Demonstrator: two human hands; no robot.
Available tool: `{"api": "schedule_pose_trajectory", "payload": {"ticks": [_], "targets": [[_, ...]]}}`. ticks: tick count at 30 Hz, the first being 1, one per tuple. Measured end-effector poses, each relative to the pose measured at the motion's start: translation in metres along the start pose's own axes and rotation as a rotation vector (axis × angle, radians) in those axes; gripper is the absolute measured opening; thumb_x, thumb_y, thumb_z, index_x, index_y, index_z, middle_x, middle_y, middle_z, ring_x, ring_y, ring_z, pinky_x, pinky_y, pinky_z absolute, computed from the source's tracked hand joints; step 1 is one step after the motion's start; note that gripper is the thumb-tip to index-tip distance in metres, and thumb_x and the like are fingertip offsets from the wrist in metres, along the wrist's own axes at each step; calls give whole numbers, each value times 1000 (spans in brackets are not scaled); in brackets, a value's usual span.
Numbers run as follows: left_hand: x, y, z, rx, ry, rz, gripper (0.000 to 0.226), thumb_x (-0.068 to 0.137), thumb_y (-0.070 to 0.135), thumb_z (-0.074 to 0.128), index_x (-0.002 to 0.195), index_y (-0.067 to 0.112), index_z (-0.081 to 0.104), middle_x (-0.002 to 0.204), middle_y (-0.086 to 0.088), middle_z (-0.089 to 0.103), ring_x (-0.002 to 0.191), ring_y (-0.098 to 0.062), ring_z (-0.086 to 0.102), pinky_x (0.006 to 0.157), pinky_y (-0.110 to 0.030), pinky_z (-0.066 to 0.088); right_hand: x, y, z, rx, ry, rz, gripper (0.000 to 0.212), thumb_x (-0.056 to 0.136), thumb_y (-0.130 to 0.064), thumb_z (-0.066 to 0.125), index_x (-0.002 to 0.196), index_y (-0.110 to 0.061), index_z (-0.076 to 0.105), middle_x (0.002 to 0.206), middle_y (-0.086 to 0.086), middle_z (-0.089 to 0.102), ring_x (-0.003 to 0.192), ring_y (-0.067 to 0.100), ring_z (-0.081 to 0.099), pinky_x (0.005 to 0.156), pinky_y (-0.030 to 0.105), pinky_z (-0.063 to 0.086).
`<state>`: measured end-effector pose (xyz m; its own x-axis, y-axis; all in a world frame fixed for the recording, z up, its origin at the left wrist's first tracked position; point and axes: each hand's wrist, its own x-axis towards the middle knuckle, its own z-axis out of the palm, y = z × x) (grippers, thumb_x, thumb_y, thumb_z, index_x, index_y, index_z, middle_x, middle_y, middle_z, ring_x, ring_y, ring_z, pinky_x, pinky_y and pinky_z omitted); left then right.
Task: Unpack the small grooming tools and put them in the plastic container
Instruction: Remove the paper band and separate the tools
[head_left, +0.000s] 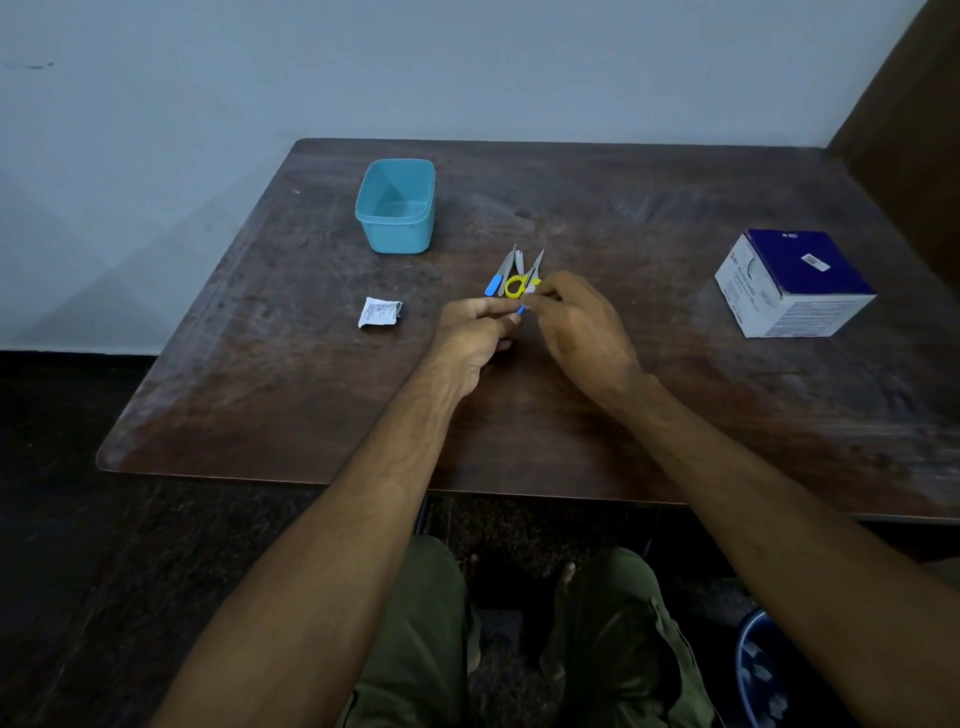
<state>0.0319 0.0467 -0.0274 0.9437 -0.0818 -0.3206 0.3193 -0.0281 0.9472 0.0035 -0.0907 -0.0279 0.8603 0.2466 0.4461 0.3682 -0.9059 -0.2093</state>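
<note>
Both the left hand (480, 325) and the right hand (569, 317) pinch the grooming tools (514, 278), so it is better to separate one slowly and carry it toward 11 o'clock into the empty plastic container (397, 228).

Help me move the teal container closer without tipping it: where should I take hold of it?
Grip the teal plastic container across its two long walls just under the rim, coming from above. It stands upright and lidless, looks empty, and has clear table all round it. The rim lip should stop fingers slipping.
</note>
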Motion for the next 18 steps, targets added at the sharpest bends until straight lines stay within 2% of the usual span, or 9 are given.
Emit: {"api": "schedule_pose_trajectory", "payload": {"ticks": [2, 3, 5, 8, 11, 13, 15, 18], "targets": [[2, -1, -2, 6, 7, -3, 22, 87, 2, 65, 105, 10, 71, 101, -5, 69, 89, -12, 63, 62, -17, 46, -5, -6, 3, -42, -16, -52, 36, 89, -17, 37, 105, -4, 66, 97, 13, 60, 85, 32, 57, 56, 41, 52], [2, -1, -2, 9, 7, -5, 21, 86, 2, 65, 105, 11, 72, 103, -5, 69, 92, -14, 63, 63, -18, 47, -6, -8, 4, -52, -22, -69, 32, 89, -16, 41, 106, -4, 66, 96, 13, 60, 84, 32, 57, 54, 40, 51], [1, 0, -2, 16, 2, -6, 23, 86, 1, 65, 105, 11, 72, 107, -6, 69, 94, -14, 63, 64, -18, 48, -3, -3, 4, -39, -13, -32, 22, 89, -11, 53, 105, -3, 66, 96, 14, 60, 84, 31, 57, 57, 40, 51], [-1, 4, 0, -18, 0, -30, 29, 84, -8, 57, 105, 6, 71, 98, -7, 68, 82, -12, 63, 58, -15, 49, 3, 2, 1, 58, 11, 102, 26, 89, -17, 49, 102, -3, 67, 97, 14, 60, 86, 31, 57, 65, 37, 50], [-1, 6, 1, -31, -30, -11, 30, 84, -13, 53, 105, 2, 69, 84, -5, 66, 76, -13, 61, 65, -18, 51, 1, -9, 1, 20, -11, 25, 20, 88, -16, 54, 101, -6, 67, 96, 12, 60, 87, 31, 57, 62, 31, 42], [-1, 4, 0, -52, -41, 21, 30, 85, -15, 53, 108, -1, 67, 83, -7, 65, 80, -19, 61, 71, -23, 51, 0, -12, -1, 48, -39, -11, 19, 89, -9, 55, 103, -7, 67, 98, 12, 61, 90, 31, 56, 67, 34, 47], [-2, 3, 1, -72, -48, 40, 34, 84, -19, 50, 112, -5, 64, 81, -8, 64, 77, -17, 61, 72, -21, 52, 4, -7, -3, 97, -26, 6, 23, 86, 0, 53, 104, -4, 68, 98, 17, 61, 88, 34, 56, 70, 37, 48], [-3, 4, 0, -73, -54, 59, 34, 85, -20, 51, 113, -6, 63, 81, -7, 65, 74, -14, 61, 74, -20, 53, 5, -6, -1, 76, 14, 67, 25, 89, -11, 51, 104, -3, 69, 98, 16, 61, 87, 33, 57, 63, 33, 43]]}}
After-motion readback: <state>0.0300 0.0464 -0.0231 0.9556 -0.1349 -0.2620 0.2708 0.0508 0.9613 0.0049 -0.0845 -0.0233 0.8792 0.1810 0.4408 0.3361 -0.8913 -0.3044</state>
